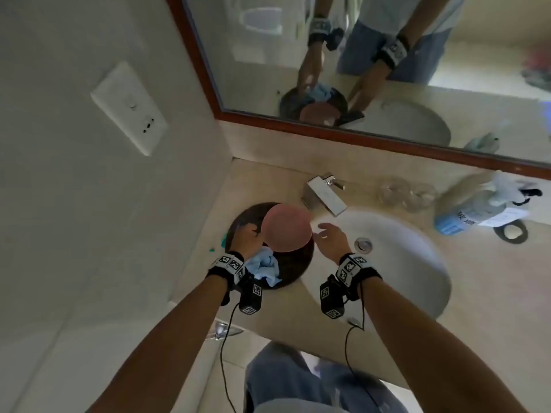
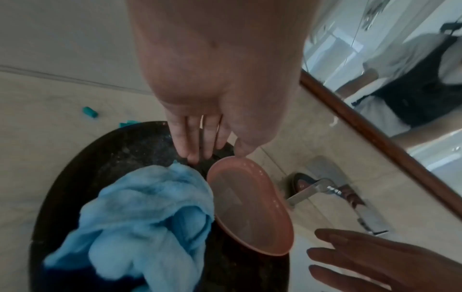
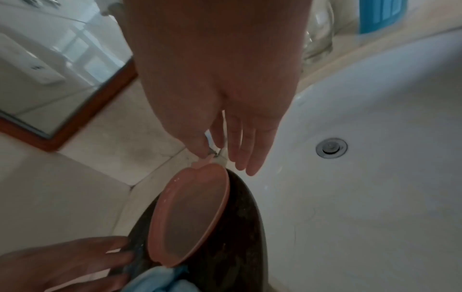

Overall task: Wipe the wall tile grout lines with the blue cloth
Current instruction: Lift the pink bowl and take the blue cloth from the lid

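Observation:
The blue cloth (image 1: pixel 265 265) (image 2: pixel 150 217) (image 3: pixel 155 280) lies crumpled in a dark round bowl (image 1: pixel 295 263) (image 2: pixel 112 148) (image 3: pixel 237 237) on the counter left of the sink. A pink dish (image 1: pixel 286 228) (image 2: pixel 250 207) (image 3: pixel 190 213) stands tilted on edge in the bowl beside the cloth. My left hand (image 1: pixel 246 238) (image 2: pixel 217 156) reaches into the bowl's far side with straight fingers, its thumb tip at the dish's rim. My right hand (image 1: pixel 326 234) (image 3: pixel 225 158) hovers just right of the dish, fingers straight and spread, holding nothing.
A white sink (image 1: pixel 402 263) with a chrome faucet (image 1: pixel 323 195) lies to the right. Clear glasses (image 1: pixel 405 192) and a spray bottle (image 1: pixel 477 210) stand behind it. A framed mirror (image 1: pixel 357 55) hangs above. The tiled wall (image 1: pixel 59 234) with a switch plate (image 1: pixel 129 108) is on the left.

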Action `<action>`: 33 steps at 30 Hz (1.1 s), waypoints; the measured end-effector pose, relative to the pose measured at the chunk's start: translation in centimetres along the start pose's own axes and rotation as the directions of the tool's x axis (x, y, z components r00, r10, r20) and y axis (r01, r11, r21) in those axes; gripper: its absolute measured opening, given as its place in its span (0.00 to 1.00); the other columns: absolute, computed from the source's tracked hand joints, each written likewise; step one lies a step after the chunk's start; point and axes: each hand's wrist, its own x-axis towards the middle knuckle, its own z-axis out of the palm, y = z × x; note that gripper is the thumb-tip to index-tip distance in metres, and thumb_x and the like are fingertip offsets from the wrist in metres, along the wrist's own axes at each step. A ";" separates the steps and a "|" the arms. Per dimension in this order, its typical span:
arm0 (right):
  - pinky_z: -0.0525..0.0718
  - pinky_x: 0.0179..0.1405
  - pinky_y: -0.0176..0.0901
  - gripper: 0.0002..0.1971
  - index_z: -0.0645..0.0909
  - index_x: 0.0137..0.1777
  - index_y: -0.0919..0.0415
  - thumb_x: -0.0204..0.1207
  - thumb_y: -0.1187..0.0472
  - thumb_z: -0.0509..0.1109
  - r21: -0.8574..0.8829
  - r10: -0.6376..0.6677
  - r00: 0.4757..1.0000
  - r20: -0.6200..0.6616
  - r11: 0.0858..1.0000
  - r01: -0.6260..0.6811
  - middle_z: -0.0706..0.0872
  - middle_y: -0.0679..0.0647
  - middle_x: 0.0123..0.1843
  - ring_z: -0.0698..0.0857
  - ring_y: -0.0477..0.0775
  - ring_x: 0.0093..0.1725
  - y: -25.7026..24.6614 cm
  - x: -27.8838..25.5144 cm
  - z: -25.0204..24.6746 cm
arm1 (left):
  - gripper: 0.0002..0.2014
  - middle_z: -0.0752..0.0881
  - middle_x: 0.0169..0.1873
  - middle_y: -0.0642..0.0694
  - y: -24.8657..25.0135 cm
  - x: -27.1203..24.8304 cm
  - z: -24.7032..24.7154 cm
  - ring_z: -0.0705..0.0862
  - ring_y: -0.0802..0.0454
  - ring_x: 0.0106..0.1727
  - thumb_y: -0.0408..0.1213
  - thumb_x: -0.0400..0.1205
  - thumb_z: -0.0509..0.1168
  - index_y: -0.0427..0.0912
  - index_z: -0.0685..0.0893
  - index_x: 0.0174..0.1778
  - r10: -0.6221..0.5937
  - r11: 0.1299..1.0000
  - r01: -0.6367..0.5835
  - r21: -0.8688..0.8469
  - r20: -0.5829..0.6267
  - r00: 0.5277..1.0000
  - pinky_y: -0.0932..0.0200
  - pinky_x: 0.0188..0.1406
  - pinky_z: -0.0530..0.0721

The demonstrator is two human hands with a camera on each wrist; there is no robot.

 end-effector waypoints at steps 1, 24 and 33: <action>0.78 0.71 0.45 0.23 0.79 0.77 0.63 0.86 0.53 0.70 0.004 0.027 1.000 0.000 1.000 -0.027 0.89 0.61 0.66 0.85 0.60 0.70 -0.1 0.7 0.4 | 0.16 0.76 0.29 0.38 -0.3 0.9 0.3 0.71 0.47 0.32 0.41 0.85 0.65 0.40 0.74 0.33 -0.023 0.999 0.024 -0.039 0.018 1.000 0.53 0.32 0.66; 0.90 0.64 0.53 0.10 0.95 0.53 0.60 0.78 0.68 0.73 0.309 0.047 0.966 -0.253 0.950 0.034 0.95 0.57 0.52 0.92 0.58 0.55 -0.5 2.9 3.5 | 0.22 0.64 0.20 0.46 -1.4 4.7 0.9 0.61 0.51 0.26 0.29 0.79 0.65 0.47 0.66 0.21 -0.062 0.994 0.057 -0.093 -0.057 0.996 0.55 0.29 0.60; 0.94 0.51 0.63 0.22 0.92 0.34 0.32 0.71 0.67 0.75 0.470 0.039 0.969 -0.242 0.879 0.082 0.95 0.47 0.40 0.94 0.58 0.44 3.7 1.4 2.4 | 0.24 0.62 0.20 0.49 1.0 1.2 1.1 0.59 0.55 0.25 0.29 0.80 0.66 0.49 0.62 0.22 0.078 0.992 -0.086 -0.090 -0.098 0.992 0.56 0.28 0.57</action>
